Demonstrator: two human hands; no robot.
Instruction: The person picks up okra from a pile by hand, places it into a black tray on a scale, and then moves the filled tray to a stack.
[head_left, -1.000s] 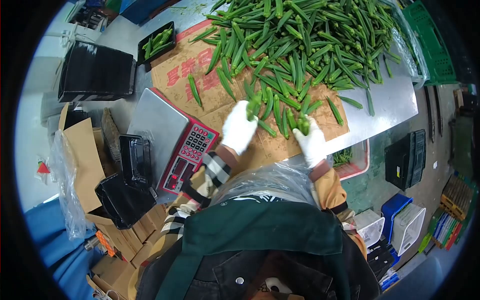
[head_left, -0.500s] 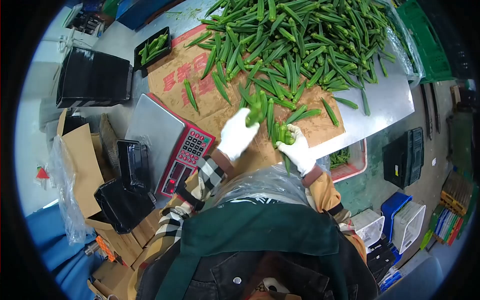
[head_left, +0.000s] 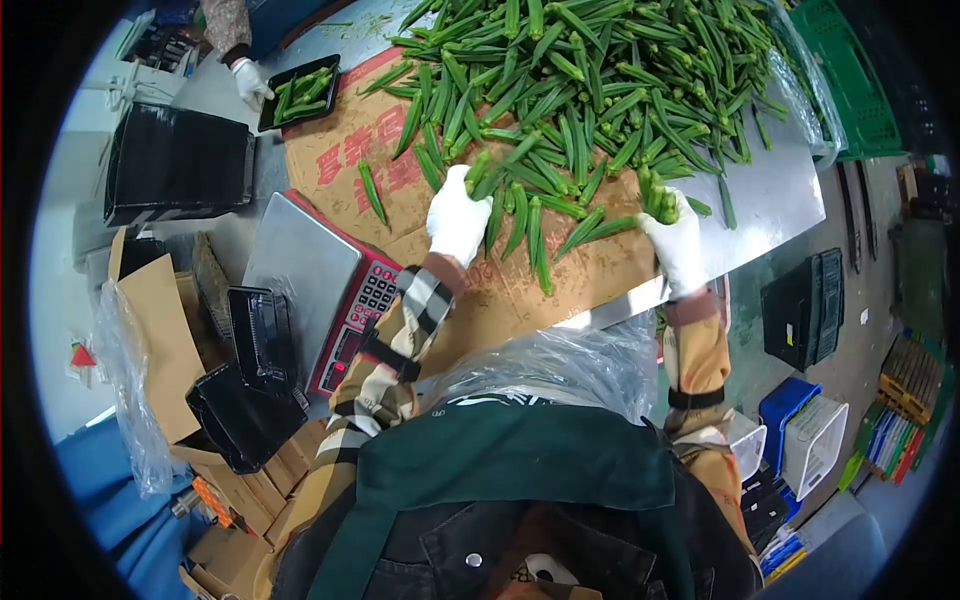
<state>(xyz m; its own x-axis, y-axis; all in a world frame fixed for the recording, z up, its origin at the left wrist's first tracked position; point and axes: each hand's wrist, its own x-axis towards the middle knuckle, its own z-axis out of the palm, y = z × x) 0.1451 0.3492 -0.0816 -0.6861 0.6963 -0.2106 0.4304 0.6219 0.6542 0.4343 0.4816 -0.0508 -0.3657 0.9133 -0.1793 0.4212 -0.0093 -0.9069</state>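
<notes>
A large heap of okra (head_left: pixel 620 80) covers the far part of the table, with loose pods spread towards me over flattened cardboard (head_left: pixel 400 215). My left hand (head_left: pixel 459 218), in a white glove, is closed around okra pods at the near left edge of the heap. Farther right, my gloved right hand (head_left: pixel 676 240) grips several okra pods (head_left: pixel 655 196), their tips pointing away from me. Between the two hands a few pods lie on the cardboard. At the upper left, another person's gloved hand (head_left: pixel 252 84) touches a black tray (head_left: pixel 299 93) holding okra.
A red scale (head_left: pixel 340 300) with a metal plate stands left of my arm. Black trays (head_left: pixel 262 335) sit nearer me, beside an open carton (head_left: pixel 160 340). A stack of black trays (head_left: pixel 180 165) is behind the scale. A green crate (head_left: pixel 845 80) stands at the far right.
My right hand has moved right and away from me with okra in it. My left hand has shifted left and farther out. Another person's hand has appeared at the okra tray.
</notes>
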